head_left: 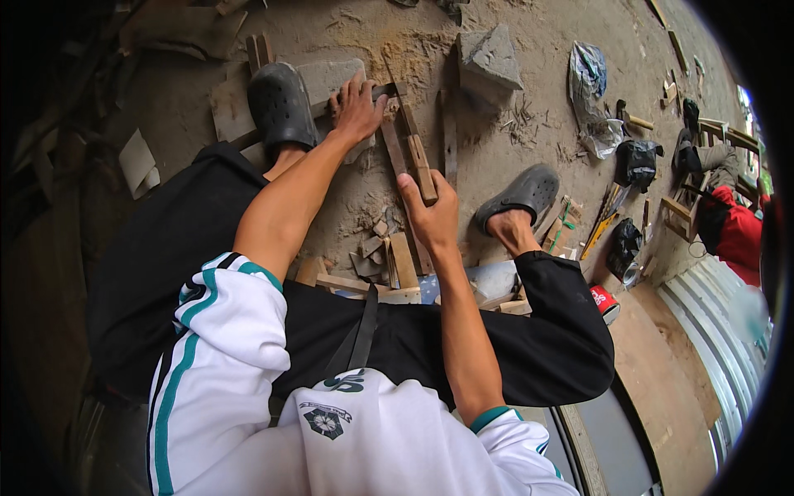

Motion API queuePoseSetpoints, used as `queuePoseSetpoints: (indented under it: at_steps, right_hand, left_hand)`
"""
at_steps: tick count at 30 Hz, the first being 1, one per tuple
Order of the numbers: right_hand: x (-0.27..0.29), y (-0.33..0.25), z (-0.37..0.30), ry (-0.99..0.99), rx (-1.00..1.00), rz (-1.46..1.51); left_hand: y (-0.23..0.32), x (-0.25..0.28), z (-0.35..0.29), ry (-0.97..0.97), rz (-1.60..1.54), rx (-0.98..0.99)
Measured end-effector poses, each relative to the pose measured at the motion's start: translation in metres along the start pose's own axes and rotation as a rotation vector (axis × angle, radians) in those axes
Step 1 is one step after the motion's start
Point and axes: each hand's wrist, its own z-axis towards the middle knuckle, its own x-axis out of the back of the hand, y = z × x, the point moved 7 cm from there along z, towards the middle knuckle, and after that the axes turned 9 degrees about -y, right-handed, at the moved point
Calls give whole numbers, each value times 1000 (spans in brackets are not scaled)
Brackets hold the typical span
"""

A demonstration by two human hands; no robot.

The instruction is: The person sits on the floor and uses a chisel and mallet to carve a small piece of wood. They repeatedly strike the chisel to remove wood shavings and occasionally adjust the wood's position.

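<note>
My left hand [357,112] presses down on a dark wooden strip [321,108], its fingers curled over it. The strip lies across a pale grey block [335,74]. My left foot, in a black clog [282,106], stands over the strip beside that hand. My right hand [432,211] is closed around the near end of a long narrow tool with a wooden handle [420,164], which looks like a saw. The tool's thin far end passes the strip's right end, close to my left thumb. Beneath the tool runs another brown wooden strip [394,153], partly hidden by my right hand.
Wood offcuts [403,260] lie between my legs. A concrete block [490,62] stands ahead on the dirt floor, near a plastic bag [592,103] and a hammer [635,121]. By my right clog [519,198] are a yellow handsaw [599,236] and a red can [605,303]. Another person [736,227] is far right.
</note>
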Motion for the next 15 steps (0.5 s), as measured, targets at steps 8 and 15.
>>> queuePoseSetpoints:
  at_steps: [8,15]
  right_hand:
    - [1,23,11,-99,-109,64]
    - [-9,-4,5,-29,-16,-9]
  left_hand:
    - [-2,15,23,99,48,-70]
    - [-22,22,46,232,-63,88]
